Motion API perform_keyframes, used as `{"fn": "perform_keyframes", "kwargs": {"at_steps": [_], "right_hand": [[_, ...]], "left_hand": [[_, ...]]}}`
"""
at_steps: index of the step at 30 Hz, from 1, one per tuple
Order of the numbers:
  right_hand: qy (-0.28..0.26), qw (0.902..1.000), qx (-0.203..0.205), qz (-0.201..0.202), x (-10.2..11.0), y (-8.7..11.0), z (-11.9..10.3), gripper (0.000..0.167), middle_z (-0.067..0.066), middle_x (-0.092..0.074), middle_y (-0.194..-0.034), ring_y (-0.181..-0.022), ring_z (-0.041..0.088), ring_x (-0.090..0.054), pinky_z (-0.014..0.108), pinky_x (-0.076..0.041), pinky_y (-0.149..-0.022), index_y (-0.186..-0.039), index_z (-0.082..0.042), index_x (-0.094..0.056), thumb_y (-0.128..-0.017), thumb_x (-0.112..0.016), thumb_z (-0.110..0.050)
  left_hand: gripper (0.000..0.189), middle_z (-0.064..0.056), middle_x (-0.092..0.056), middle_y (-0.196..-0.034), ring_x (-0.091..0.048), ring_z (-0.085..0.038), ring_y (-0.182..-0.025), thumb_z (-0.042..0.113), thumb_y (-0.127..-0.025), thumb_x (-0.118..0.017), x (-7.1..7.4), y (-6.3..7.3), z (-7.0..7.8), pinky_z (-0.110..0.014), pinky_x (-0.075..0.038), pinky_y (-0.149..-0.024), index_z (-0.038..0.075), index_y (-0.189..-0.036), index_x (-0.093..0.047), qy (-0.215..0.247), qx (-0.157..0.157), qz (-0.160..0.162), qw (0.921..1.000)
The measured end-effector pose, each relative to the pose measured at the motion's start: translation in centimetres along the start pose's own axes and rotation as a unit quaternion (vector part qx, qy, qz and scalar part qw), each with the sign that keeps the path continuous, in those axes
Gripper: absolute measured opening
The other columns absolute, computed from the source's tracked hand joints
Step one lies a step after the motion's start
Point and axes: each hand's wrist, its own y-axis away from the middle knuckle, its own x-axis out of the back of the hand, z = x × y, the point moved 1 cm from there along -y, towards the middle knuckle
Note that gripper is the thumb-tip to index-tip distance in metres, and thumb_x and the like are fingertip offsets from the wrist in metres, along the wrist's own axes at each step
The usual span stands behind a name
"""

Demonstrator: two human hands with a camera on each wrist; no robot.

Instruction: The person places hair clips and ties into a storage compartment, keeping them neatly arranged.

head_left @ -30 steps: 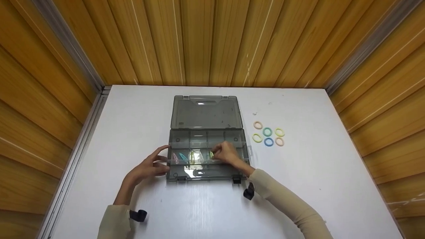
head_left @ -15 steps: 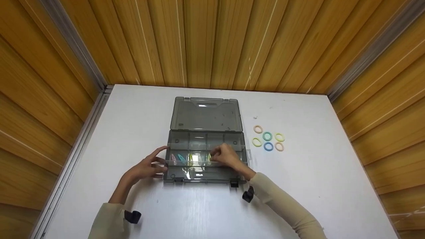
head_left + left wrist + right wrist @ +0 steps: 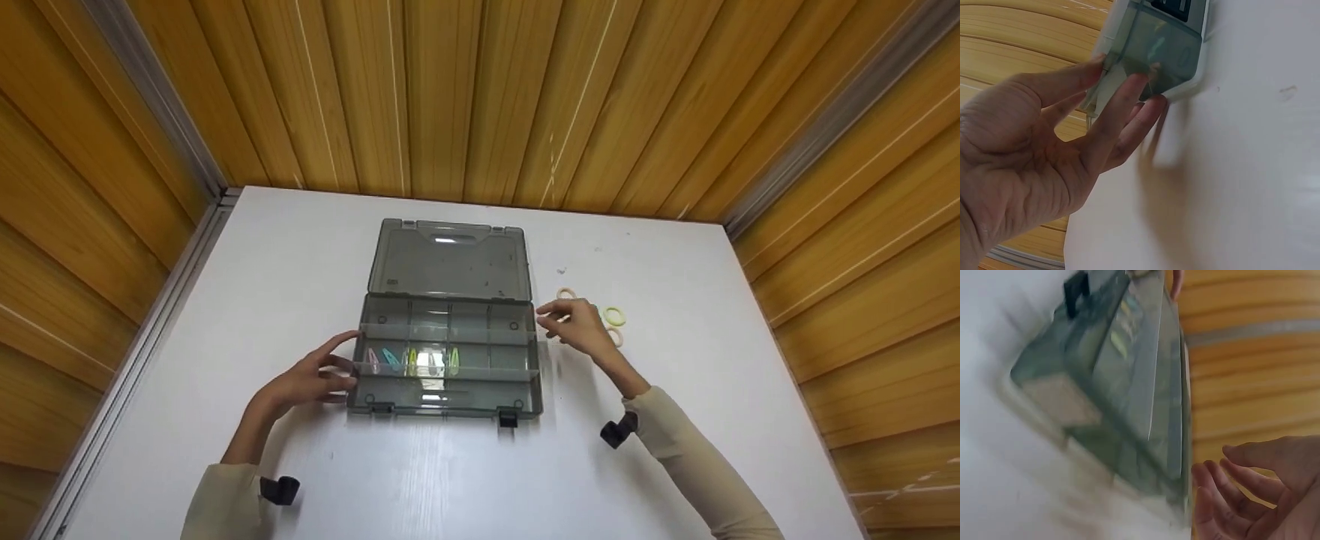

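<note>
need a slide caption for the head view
Left fingers touch an open grey case holding colourful clips; right fingers hover beside it, near pastel rings.

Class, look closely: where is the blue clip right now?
In the head view, the blue clip lies in the middle row of the open box, toward its left side, between the pink clip and a yellow clip.

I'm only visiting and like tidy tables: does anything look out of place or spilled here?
Nothing looks spilled: the clips sit in the middle row of the open grey box. One oddity is a tiny scrap on the white table, beyond the rings: it seems stray, though too small to identify.
</note>
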Motion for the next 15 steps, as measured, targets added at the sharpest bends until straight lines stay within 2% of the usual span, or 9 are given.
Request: {"fn": "perform_keyframes", "kwargs": {"at_steps": [3,5,9,12,15], "right_hand": [[-0.003,0.9990,-0.032,0.032,0.8,0.1,2.1,0.021,0.027,-0.075,-0.102,-0.085,0.035,-0.074,0.011,-0.051,-0.060,-0.109,0.009,-0.073,-0.093,-0.072,-0.004],[0.007,0.9976,-0.050,0.047,1.2,0.2,3.4,0.023,0.027,-0.074,-0.108,-0.092,0.035,-0.073,0.014,-0.055,-0.068,-0.111,0.010,-0.073,-0.093,-0.071,-0.004],[0.039,0.9956,-0.055,0.065,1.7,-0.2,5.2,0.027,0.028,-0.072,-0.114,-0.102,0.041,-0.071,0.031,-0.061,-0.084,-0.117,0.009,-0.071,-0.095,-0.069,-0.006],[0.052,0.9953,-0.043,0.070,1.7,-0.7,6.2,0.029,0.031,-0.070,-0.116,-0.101,0.045,-0.070,0.043,-0.062,-0.087,-0.120,0.011,-0.069,-0.095,-0.068,-0.004],[0.065,0.9944,-0.039,0.073,1.3,-1.1,6.7,0.029,0.033,-0.069,-0.116,-0.102,0.047,-0.070,0.048,-0.061,-0.088,-0.118,0.014,-0.068,-0.093,-0.067,0.000]], "left_hand": [[0.085,-0.034,-0.043,-0.144,-0.061,-0.036,-0.122,0.010,-0.097,-0.068,0.1,0.5,-0.3,-0.049,-0.060,-0.096,0.023,-0.164,-0.019,0.001,0.000,-0.001,1.0000],[0.084,-0.034,-0.043,-0.144,-0.061,-0.037,-0.123,0.009,-0.097,-0.068,0.1,0.6,-0.5,-0.050,-0.060,-0.096,0.023,-0.164,-0.019,0.002,-0.001,-0.001,1.0000],[0.084,-0.034,-0.043,-0.144,-0.061,-0.037,-0.123,0.009,-0.097,-0.068,0.1,0.3,-0.5,-0.052,-0.059,-0.097,0.023,-0.164,-0.019,0.005,-0.002,0.004,1.0000],[0.084,-0.034,-0.043,-0.144,-0.062,-0.036,-0.122,0.010,-0.097,-0.069,-0.1,-0.1,-0.6,-0.052,-0.059,-0.098,0.022,-0.164,-0.019,0.009,-0.007,0.006,0.9999],[0.085,-0.034,-0.044,-0.143,-0.062,-0.036,-0.122,0.010,-0.097,-0.070,0.1,-0.2,-0.6,-0.050,-0.059,-0.098,0.022,-0.164,-0.020,0.012,-0.010,0.005,0.9999]]}}
